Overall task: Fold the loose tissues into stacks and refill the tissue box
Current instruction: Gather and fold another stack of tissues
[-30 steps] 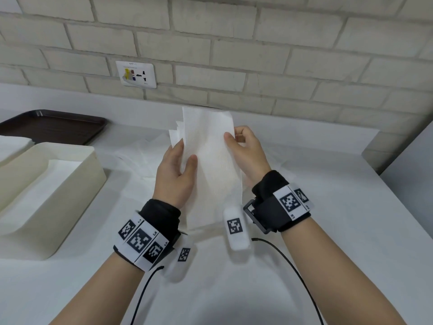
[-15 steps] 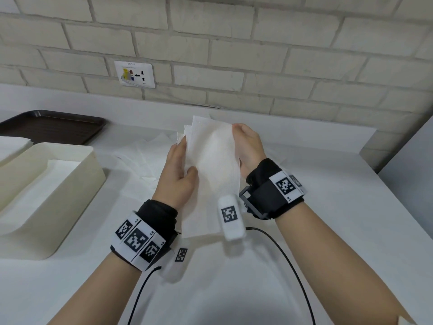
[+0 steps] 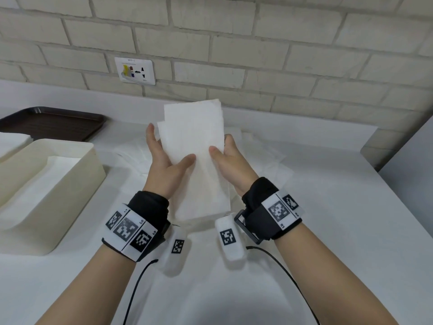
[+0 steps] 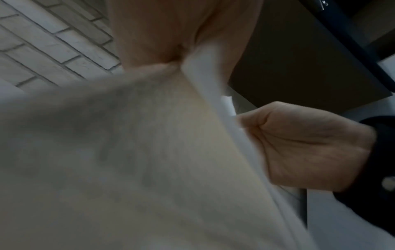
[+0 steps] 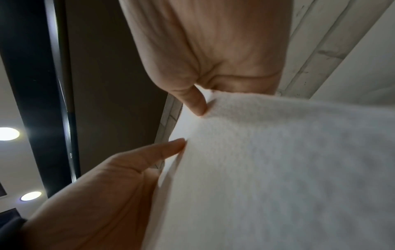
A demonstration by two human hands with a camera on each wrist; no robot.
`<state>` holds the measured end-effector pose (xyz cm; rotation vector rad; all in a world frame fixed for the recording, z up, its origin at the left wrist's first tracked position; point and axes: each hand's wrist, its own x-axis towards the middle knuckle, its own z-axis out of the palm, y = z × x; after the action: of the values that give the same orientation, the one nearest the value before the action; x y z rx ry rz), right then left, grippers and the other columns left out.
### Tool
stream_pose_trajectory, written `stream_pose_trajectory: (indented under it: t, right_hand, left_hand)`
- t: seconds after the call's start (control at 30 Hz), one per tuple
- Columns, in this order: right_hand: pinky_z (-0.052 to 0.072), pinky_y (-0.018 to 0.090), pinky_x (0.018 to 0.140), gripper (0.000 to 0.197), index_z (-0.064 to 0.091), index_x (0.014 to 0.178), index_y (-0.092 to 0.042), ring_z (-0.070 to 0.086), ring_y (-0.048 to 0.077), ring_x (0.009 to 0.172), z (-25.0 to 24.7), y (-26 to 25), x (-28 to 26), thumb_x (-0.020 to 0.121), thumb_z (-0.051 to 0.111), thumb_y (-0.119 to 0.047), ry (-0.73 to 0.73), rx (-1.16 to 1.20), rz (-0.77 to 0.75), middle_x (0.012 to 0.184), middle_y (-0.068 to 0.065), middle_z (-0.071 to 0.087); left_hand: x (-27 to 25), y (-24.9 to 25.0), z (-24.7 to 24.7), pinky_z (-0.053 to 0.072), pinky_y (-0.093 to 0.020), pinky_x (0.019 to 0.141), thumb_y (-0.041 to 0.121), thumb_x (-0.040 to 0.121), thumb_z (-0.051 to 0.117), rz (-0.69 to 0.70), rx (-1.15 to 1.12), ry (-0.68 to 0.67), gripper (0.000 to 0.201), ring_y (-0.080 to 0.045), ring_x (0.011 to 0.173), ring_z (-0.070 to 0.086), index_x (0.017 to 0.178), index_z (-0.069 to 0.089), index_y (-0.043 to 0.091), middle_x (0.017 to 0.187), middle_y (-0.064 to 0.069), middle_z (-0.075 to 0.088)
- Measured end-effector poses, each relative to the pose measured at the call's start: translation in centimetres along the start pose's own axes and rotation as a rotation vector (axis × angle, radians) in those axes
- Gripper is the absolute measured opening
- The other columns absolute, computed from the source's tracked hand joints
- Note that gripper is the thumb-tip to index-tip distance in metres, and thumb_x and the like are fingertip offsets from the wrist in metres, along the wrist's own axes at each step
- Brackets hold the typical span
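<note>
A stack of white folded tissues (image 3: 194, 158) stands on end between my two hands, its lower edge near the white counter (image 3: 328, 219). My left hand (image 3: 164, 158) grips the stack's left side, thumb on the front and fingers behind. My right hand (image 3: 227, 160) grips the right side the same way. The top sheets are slightly stepped. In the left wrist view the stack (image 4: 149, 160) fills the frame; in the right wrist view the stack (image 5: 278, 169) does too. The cream tissue box (image 3: 46, 184) sits open at the left, with tissues inside. More loose tissues (image 3: 131, 156) lie behind my hands.
A dark brown tray (image 3: 51, 123) lies at the back left by the brick wall. A wall socket (image 3: 135, 70) is above the counter's back ledge. Black cables (image 3: 288, 275) trail from my wrist straps over the near counter. A grey panel (image 3: 410, 165) borders the right side.
Both hands have shifted along the stack's sides; my thumbs now lie closer together on its front. The sheets sit more squarely together than a second ago.
</note>
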<state>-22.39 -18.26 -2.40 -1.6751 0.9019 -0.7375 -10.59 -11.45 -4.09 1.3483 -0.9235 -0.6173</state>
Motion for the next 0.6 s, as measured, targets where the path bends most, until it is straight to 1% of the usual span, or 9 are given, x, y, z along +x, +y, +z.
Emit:
stream_pose_trajectory:
  t: [0.03, 0.1, 0.17, 0.23, 0.27, 0.37, 0.47, 0.53, 0.6]
  right_hand:
    - [0.046, 0.028, 0.088, 0.023, 0.03, 0.121, -0.013, 0.052, 0.014, 0.104, 0.0, -0.2, -0.3, 0.099, 0.036, -0.017, 0.004, 0.035, -0.018, 0.116, -0.002, 0.048]
    - [0.045, 0.025, 0.085, 0.023, 0.026, 0.116, -0.016, 0.05, 0.012, 0.101, 0.1, -0.1, -0.5, 0.098, 0.039, -0.015, 0.004, 0.055, -0.03, 0.113, -0.003, 0.045]
    - [0.045, 0.03, 0.094, 0.035, 0.025, 0.123, -0.013, 0.051, 0.014, 0.106, 0.2, 0.2, -0.6, 0.095, 0.046, -0.016, -0.022, 0.006, -0.003, 0.118, -0.002, 0.047]
    - [0.042, 0.033, 0.1, 0.041, 0.028, 0.129, -0.011, 0.051, 0.016, 0.113, 0.2, 0.5, -0.7, 0.094, 0.049, -0.017, -0.053, -0.045, 0.037, 0.123, -0.001, 0.05]
    - [0.042, 0.033, 0.1, 0.039, 0.031, 0.128, -0.011, 0.051, 0.016, 0.114, 0.2, 0.6, -0.8, 0.094, 0.048, -0.016, -0.058, -0.052, 0.034, 0.123, -0.001, 0.051]
    - [0.045, 0.028, 0.092, 0.022, 0.036, 0.115, -0.013, 0.054, 0.016, 0.105, 0.7, 0.4, -1.1, 0.095, 0.044, -0.011, 0.009, -0.024, -0.055, 0.114, 0.0, 0.054]
    - [0.044, 0.015, 0.073, 0.023, 0.032, 0.11, -0.016, 0.052, 0.012, 0.095, 1.6, -0.1, -1.1, 0.094, 0.047, -0.008, 0.083, -0.004, -0.119, 0.1, -0.007, 0.051]
    - [0.04, 0.007, 0.07, 0.037, 0.031, 0.117, -0.012, 0.05, 0.009, 0.095, 2.4, -0.2, -1.1, 0.089, 0.054, -0.005, 0.037, -0.02, -0.112, 0.101, -0.009, 0.049]
    - [0.04, 0.006, 0.069, 0.045, 0.031, 0.123, -0.009, 0.049, 0.009, 0.097, 3.5, -0.4, -1.0, 0.087, 0.055, -0.002, -0.005, -0.045, -0.097, 0.106, -0.006, 0.048]
  left_hand:
    - [0.2, -0.2, -0.2, 0.04, -0.03, 0.1, 0.013, 0.082, 0.068, -0.052, 0.012, -0.012, 0.086, -0.012, 0.115, 0.05, 0.145, 0.01, 0.02, 0.131, 0.004, 0.045]
    - [0.5, -0.5, -0.5, 0.046, -0.042, 0.097, 0.03, 0.072, 0.073, -0.122, 0.061, -0.044, 0.072, -0.019, 0.108, 0.059, 0.133, 0.039, 0.013, 0.121, 0.0, 0.058]
    - [0.5, -0.5, -0.3, 0.048, -0.045, 0.093, 0.028, 0.076, 0.068, -0.129, 0.093, -0.034, 0.048, -0.024, 0.104, 0.061, 0.116, 0.048, 0.009, 0.114, -0.004, 0.062]
    - [0.5, -0.4, -0.1, 0.047, -0.038, 0.09, 0.014, 0.089, 0.057, -0.091, 0.085, 0.019, 0.024, -0.023, 0.103, 0.058, 0.108, 0.042, 0.013, 0.105, 0.001, 0.058]
    - [0.4, -0.3, -0.1, 0.046, -0.035, 0.086, 0.01, 0.092, 0.052, -0.071, 0.077, 0.019, 0.021, -0.021, 0.101, 0.056, 0.108, 0.039, 0.015, 0.101, 0.006, 0.055]
    - [0.1, -0.2, -0.9, 0.045, -0.031, 0.084, 0.009, 0.09, 0.054, -0.049, 0.133, -0.099, 0.033, -0.011, 0.094, 0.055, 0.111, 0.029, 0.016, 0.1, 0.012, 0.051]
    - [0.1, -0.4, -2.3, 0.049, -0.038, 0.09, 0.005, 0.086, 0.059, -0.087, 0.23, -0.203, 0.042, -0.018, 0.101, 0.058, 0.114, 0.03, 0.018, 0.108, 0.003, 0.056]
    - [0.0, -0.2, -3.2, 0.048, -0.039, 0.09, 0.0, 0.086, 0.056, -0.056, 0.238, -0.17, 0.041, -0.02, 0.103, 0.056, 0.113, 0.032, 0.019, 0.105, 0.004, 0.055]
    - [-0.3, -0.1, -3.9, 0.045, -0.03, 0.084, -0.004, 0.086, 0.052, 0.008, 0.246, -0.089, 0.038, -0.018, 0.1, 0.053, 0.111, 0.031, 0.017, 0.102, 0.004, 0.052]
